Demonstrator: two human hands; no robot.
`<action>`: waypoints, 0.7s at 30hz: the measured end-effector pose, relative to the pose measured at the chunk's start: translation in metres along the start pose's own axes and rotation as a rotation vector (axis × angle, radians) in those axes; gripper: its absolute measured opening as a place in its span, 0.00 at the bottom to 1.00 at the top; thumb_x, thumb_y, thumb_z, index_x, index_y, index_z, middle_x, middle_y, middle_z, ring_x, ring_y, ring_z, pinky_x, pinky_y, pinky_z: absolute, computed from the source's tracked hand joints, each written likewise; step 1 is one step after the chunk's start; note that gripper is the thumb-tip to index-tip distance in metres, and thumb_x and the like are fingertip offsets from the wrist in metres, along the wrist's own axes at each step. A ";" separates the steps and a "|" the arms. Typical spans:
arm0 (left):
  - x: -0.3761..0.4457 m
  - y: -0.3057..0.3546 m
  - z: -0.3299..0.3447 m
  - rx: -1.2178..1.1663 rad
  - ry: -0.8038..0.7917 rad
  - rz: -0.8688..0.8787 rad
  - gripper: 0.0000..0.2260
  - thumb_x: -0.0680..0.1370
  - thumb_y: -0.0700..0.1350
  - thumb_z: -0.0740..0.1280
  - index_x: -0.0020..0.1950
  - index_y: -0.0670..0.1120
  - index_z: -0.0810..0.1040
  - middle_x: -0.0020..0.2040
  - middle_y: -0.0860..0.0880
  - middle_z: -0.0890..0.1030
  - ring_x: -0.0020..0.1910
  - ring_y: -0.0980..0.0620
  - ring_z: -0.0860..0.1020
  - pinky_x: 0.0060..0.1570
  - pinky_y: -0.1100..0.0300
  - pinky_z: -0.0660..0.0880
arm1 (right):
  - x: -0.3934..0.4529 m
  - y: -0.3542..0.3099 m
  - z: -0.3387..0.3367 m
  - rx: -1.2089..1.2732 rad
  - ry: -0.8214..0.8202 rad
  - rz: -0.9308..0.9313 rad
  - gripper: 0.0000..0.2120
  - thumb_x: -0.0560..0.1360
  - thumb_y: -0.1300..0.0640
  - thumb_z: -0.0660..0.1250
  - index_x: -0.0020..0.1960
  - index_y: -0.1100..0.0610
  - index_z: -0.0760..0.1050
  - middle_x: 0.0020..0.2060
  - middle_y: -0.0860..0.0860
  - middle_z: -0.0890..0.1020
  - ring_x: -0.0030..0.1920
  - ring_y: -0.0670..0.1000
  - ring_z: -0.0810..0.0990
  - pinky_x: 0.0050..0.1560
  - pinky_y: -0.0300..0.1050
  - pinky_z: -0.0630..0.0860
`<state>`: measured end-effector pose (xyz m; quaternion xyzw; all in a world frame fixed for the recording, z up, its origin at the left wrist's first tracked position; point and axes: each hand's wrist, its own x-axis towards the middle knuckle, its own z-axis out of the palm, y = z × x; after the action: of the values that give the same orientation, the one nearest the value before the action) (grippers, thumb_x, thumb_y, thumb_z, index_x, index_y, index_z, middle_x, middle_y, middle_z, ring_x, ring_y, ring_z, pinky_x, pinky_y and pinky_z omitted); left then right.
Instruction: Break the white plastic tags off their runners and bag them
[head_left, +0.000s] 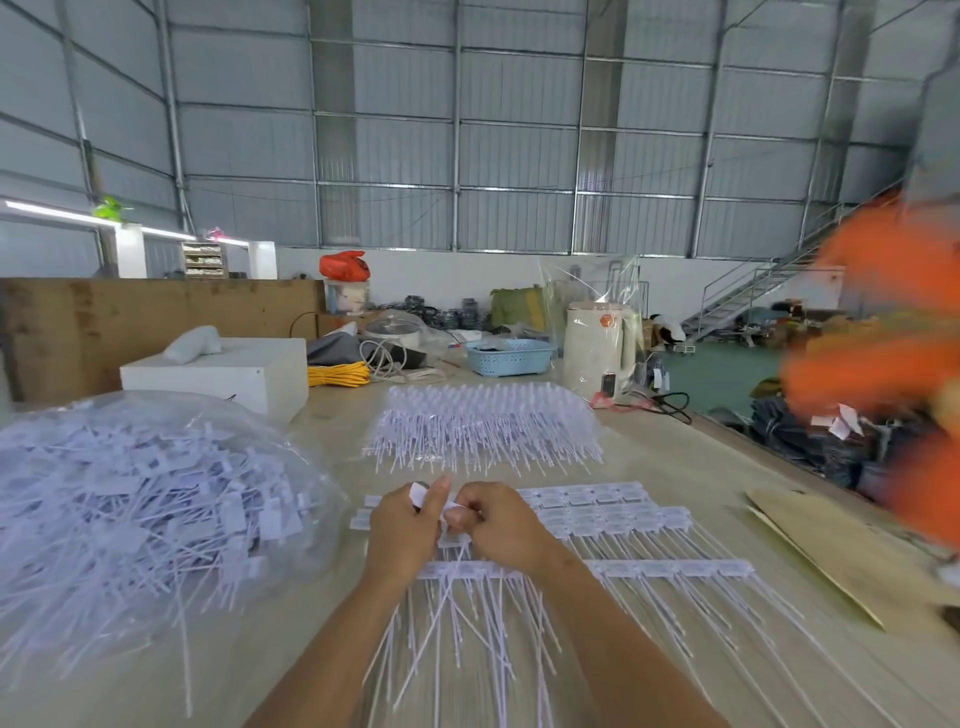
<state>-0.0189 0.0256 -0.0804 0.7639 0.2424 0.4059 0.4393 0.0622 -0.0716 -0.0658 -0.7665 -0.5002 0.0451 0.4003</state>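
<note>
Our fingers (453, 515) curl round a small clump of white tags (422, 493), left hand (402, 527) and right hand (501, 525) meeting over it, thumbs touching. Their thin tails hang down between our wrists. Under the hands, rows of tags still on runners (623, 569) lie flat on the desk (727, 467). Left of the hands sits the clear bag (140, 499), heaped with loose tags. Beyond the hands lies another stack of runners (485, 428).

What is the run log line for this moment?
left hand: pinches tag | right hand: grips tags | bag: left, holds tags
</note>
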 end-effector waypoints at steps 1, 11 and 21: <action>0.000 0.001 -0.001 -0.005 -0.007 -0.014 0.20 0.79 0.51 0.64 0.31 0.40 0.71 0.28 0.44 0.73 0.28 0.49 0.71 0.35 0.56 0.68 | 0.000 -0.002 -0.001 -0.013 -0.003 -0.002 0.12 0.78 0.57 0.63 0.36 0.53 0.72 0.32 0.47 0.74 0.32 0.47 0.72 0.40 0.43 0.70; 0.012 0.013 -0.014 -0.210 -0.112 -0.271 0.20 0.79 0.52 0.63 0.31 0.45 0.67 0.20 0.52 0.67 0.15 0.56 0.63 0.19 0.69 0.58 | 0.004 -0.013 -0.007 -0.384 0.154 -0.180 0.12 0.78 0.47 0.61 0.47 0.55 0.76 0.38 0.52 0.80 0.41 0.53 0.76 0.38 0.42 0.66; 0.018 -0.011 -0.038 -0.731 -0.110 -0.488 0.22 0.81 0.55 0.59 0.29 0.47 0.66 0.19 0.53 0.63 0.14 0.58 0.59 0.15 0.72 0.54 | -0.003 0.007 -0.053 0.213 0.388 0.025 0.16 0.78 0.60 0.62 0.31 0.56 0.69 0.27 0.48 0.69 0.28 0.43 0.68 0.33 0.38 0.64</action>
<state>-0.0412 0.0619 -0.0718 0.4990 0.2326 0.3082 0.7758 0.0905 -0.1058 -0.0354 -0.7203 -0.3969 -0.0459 0.5671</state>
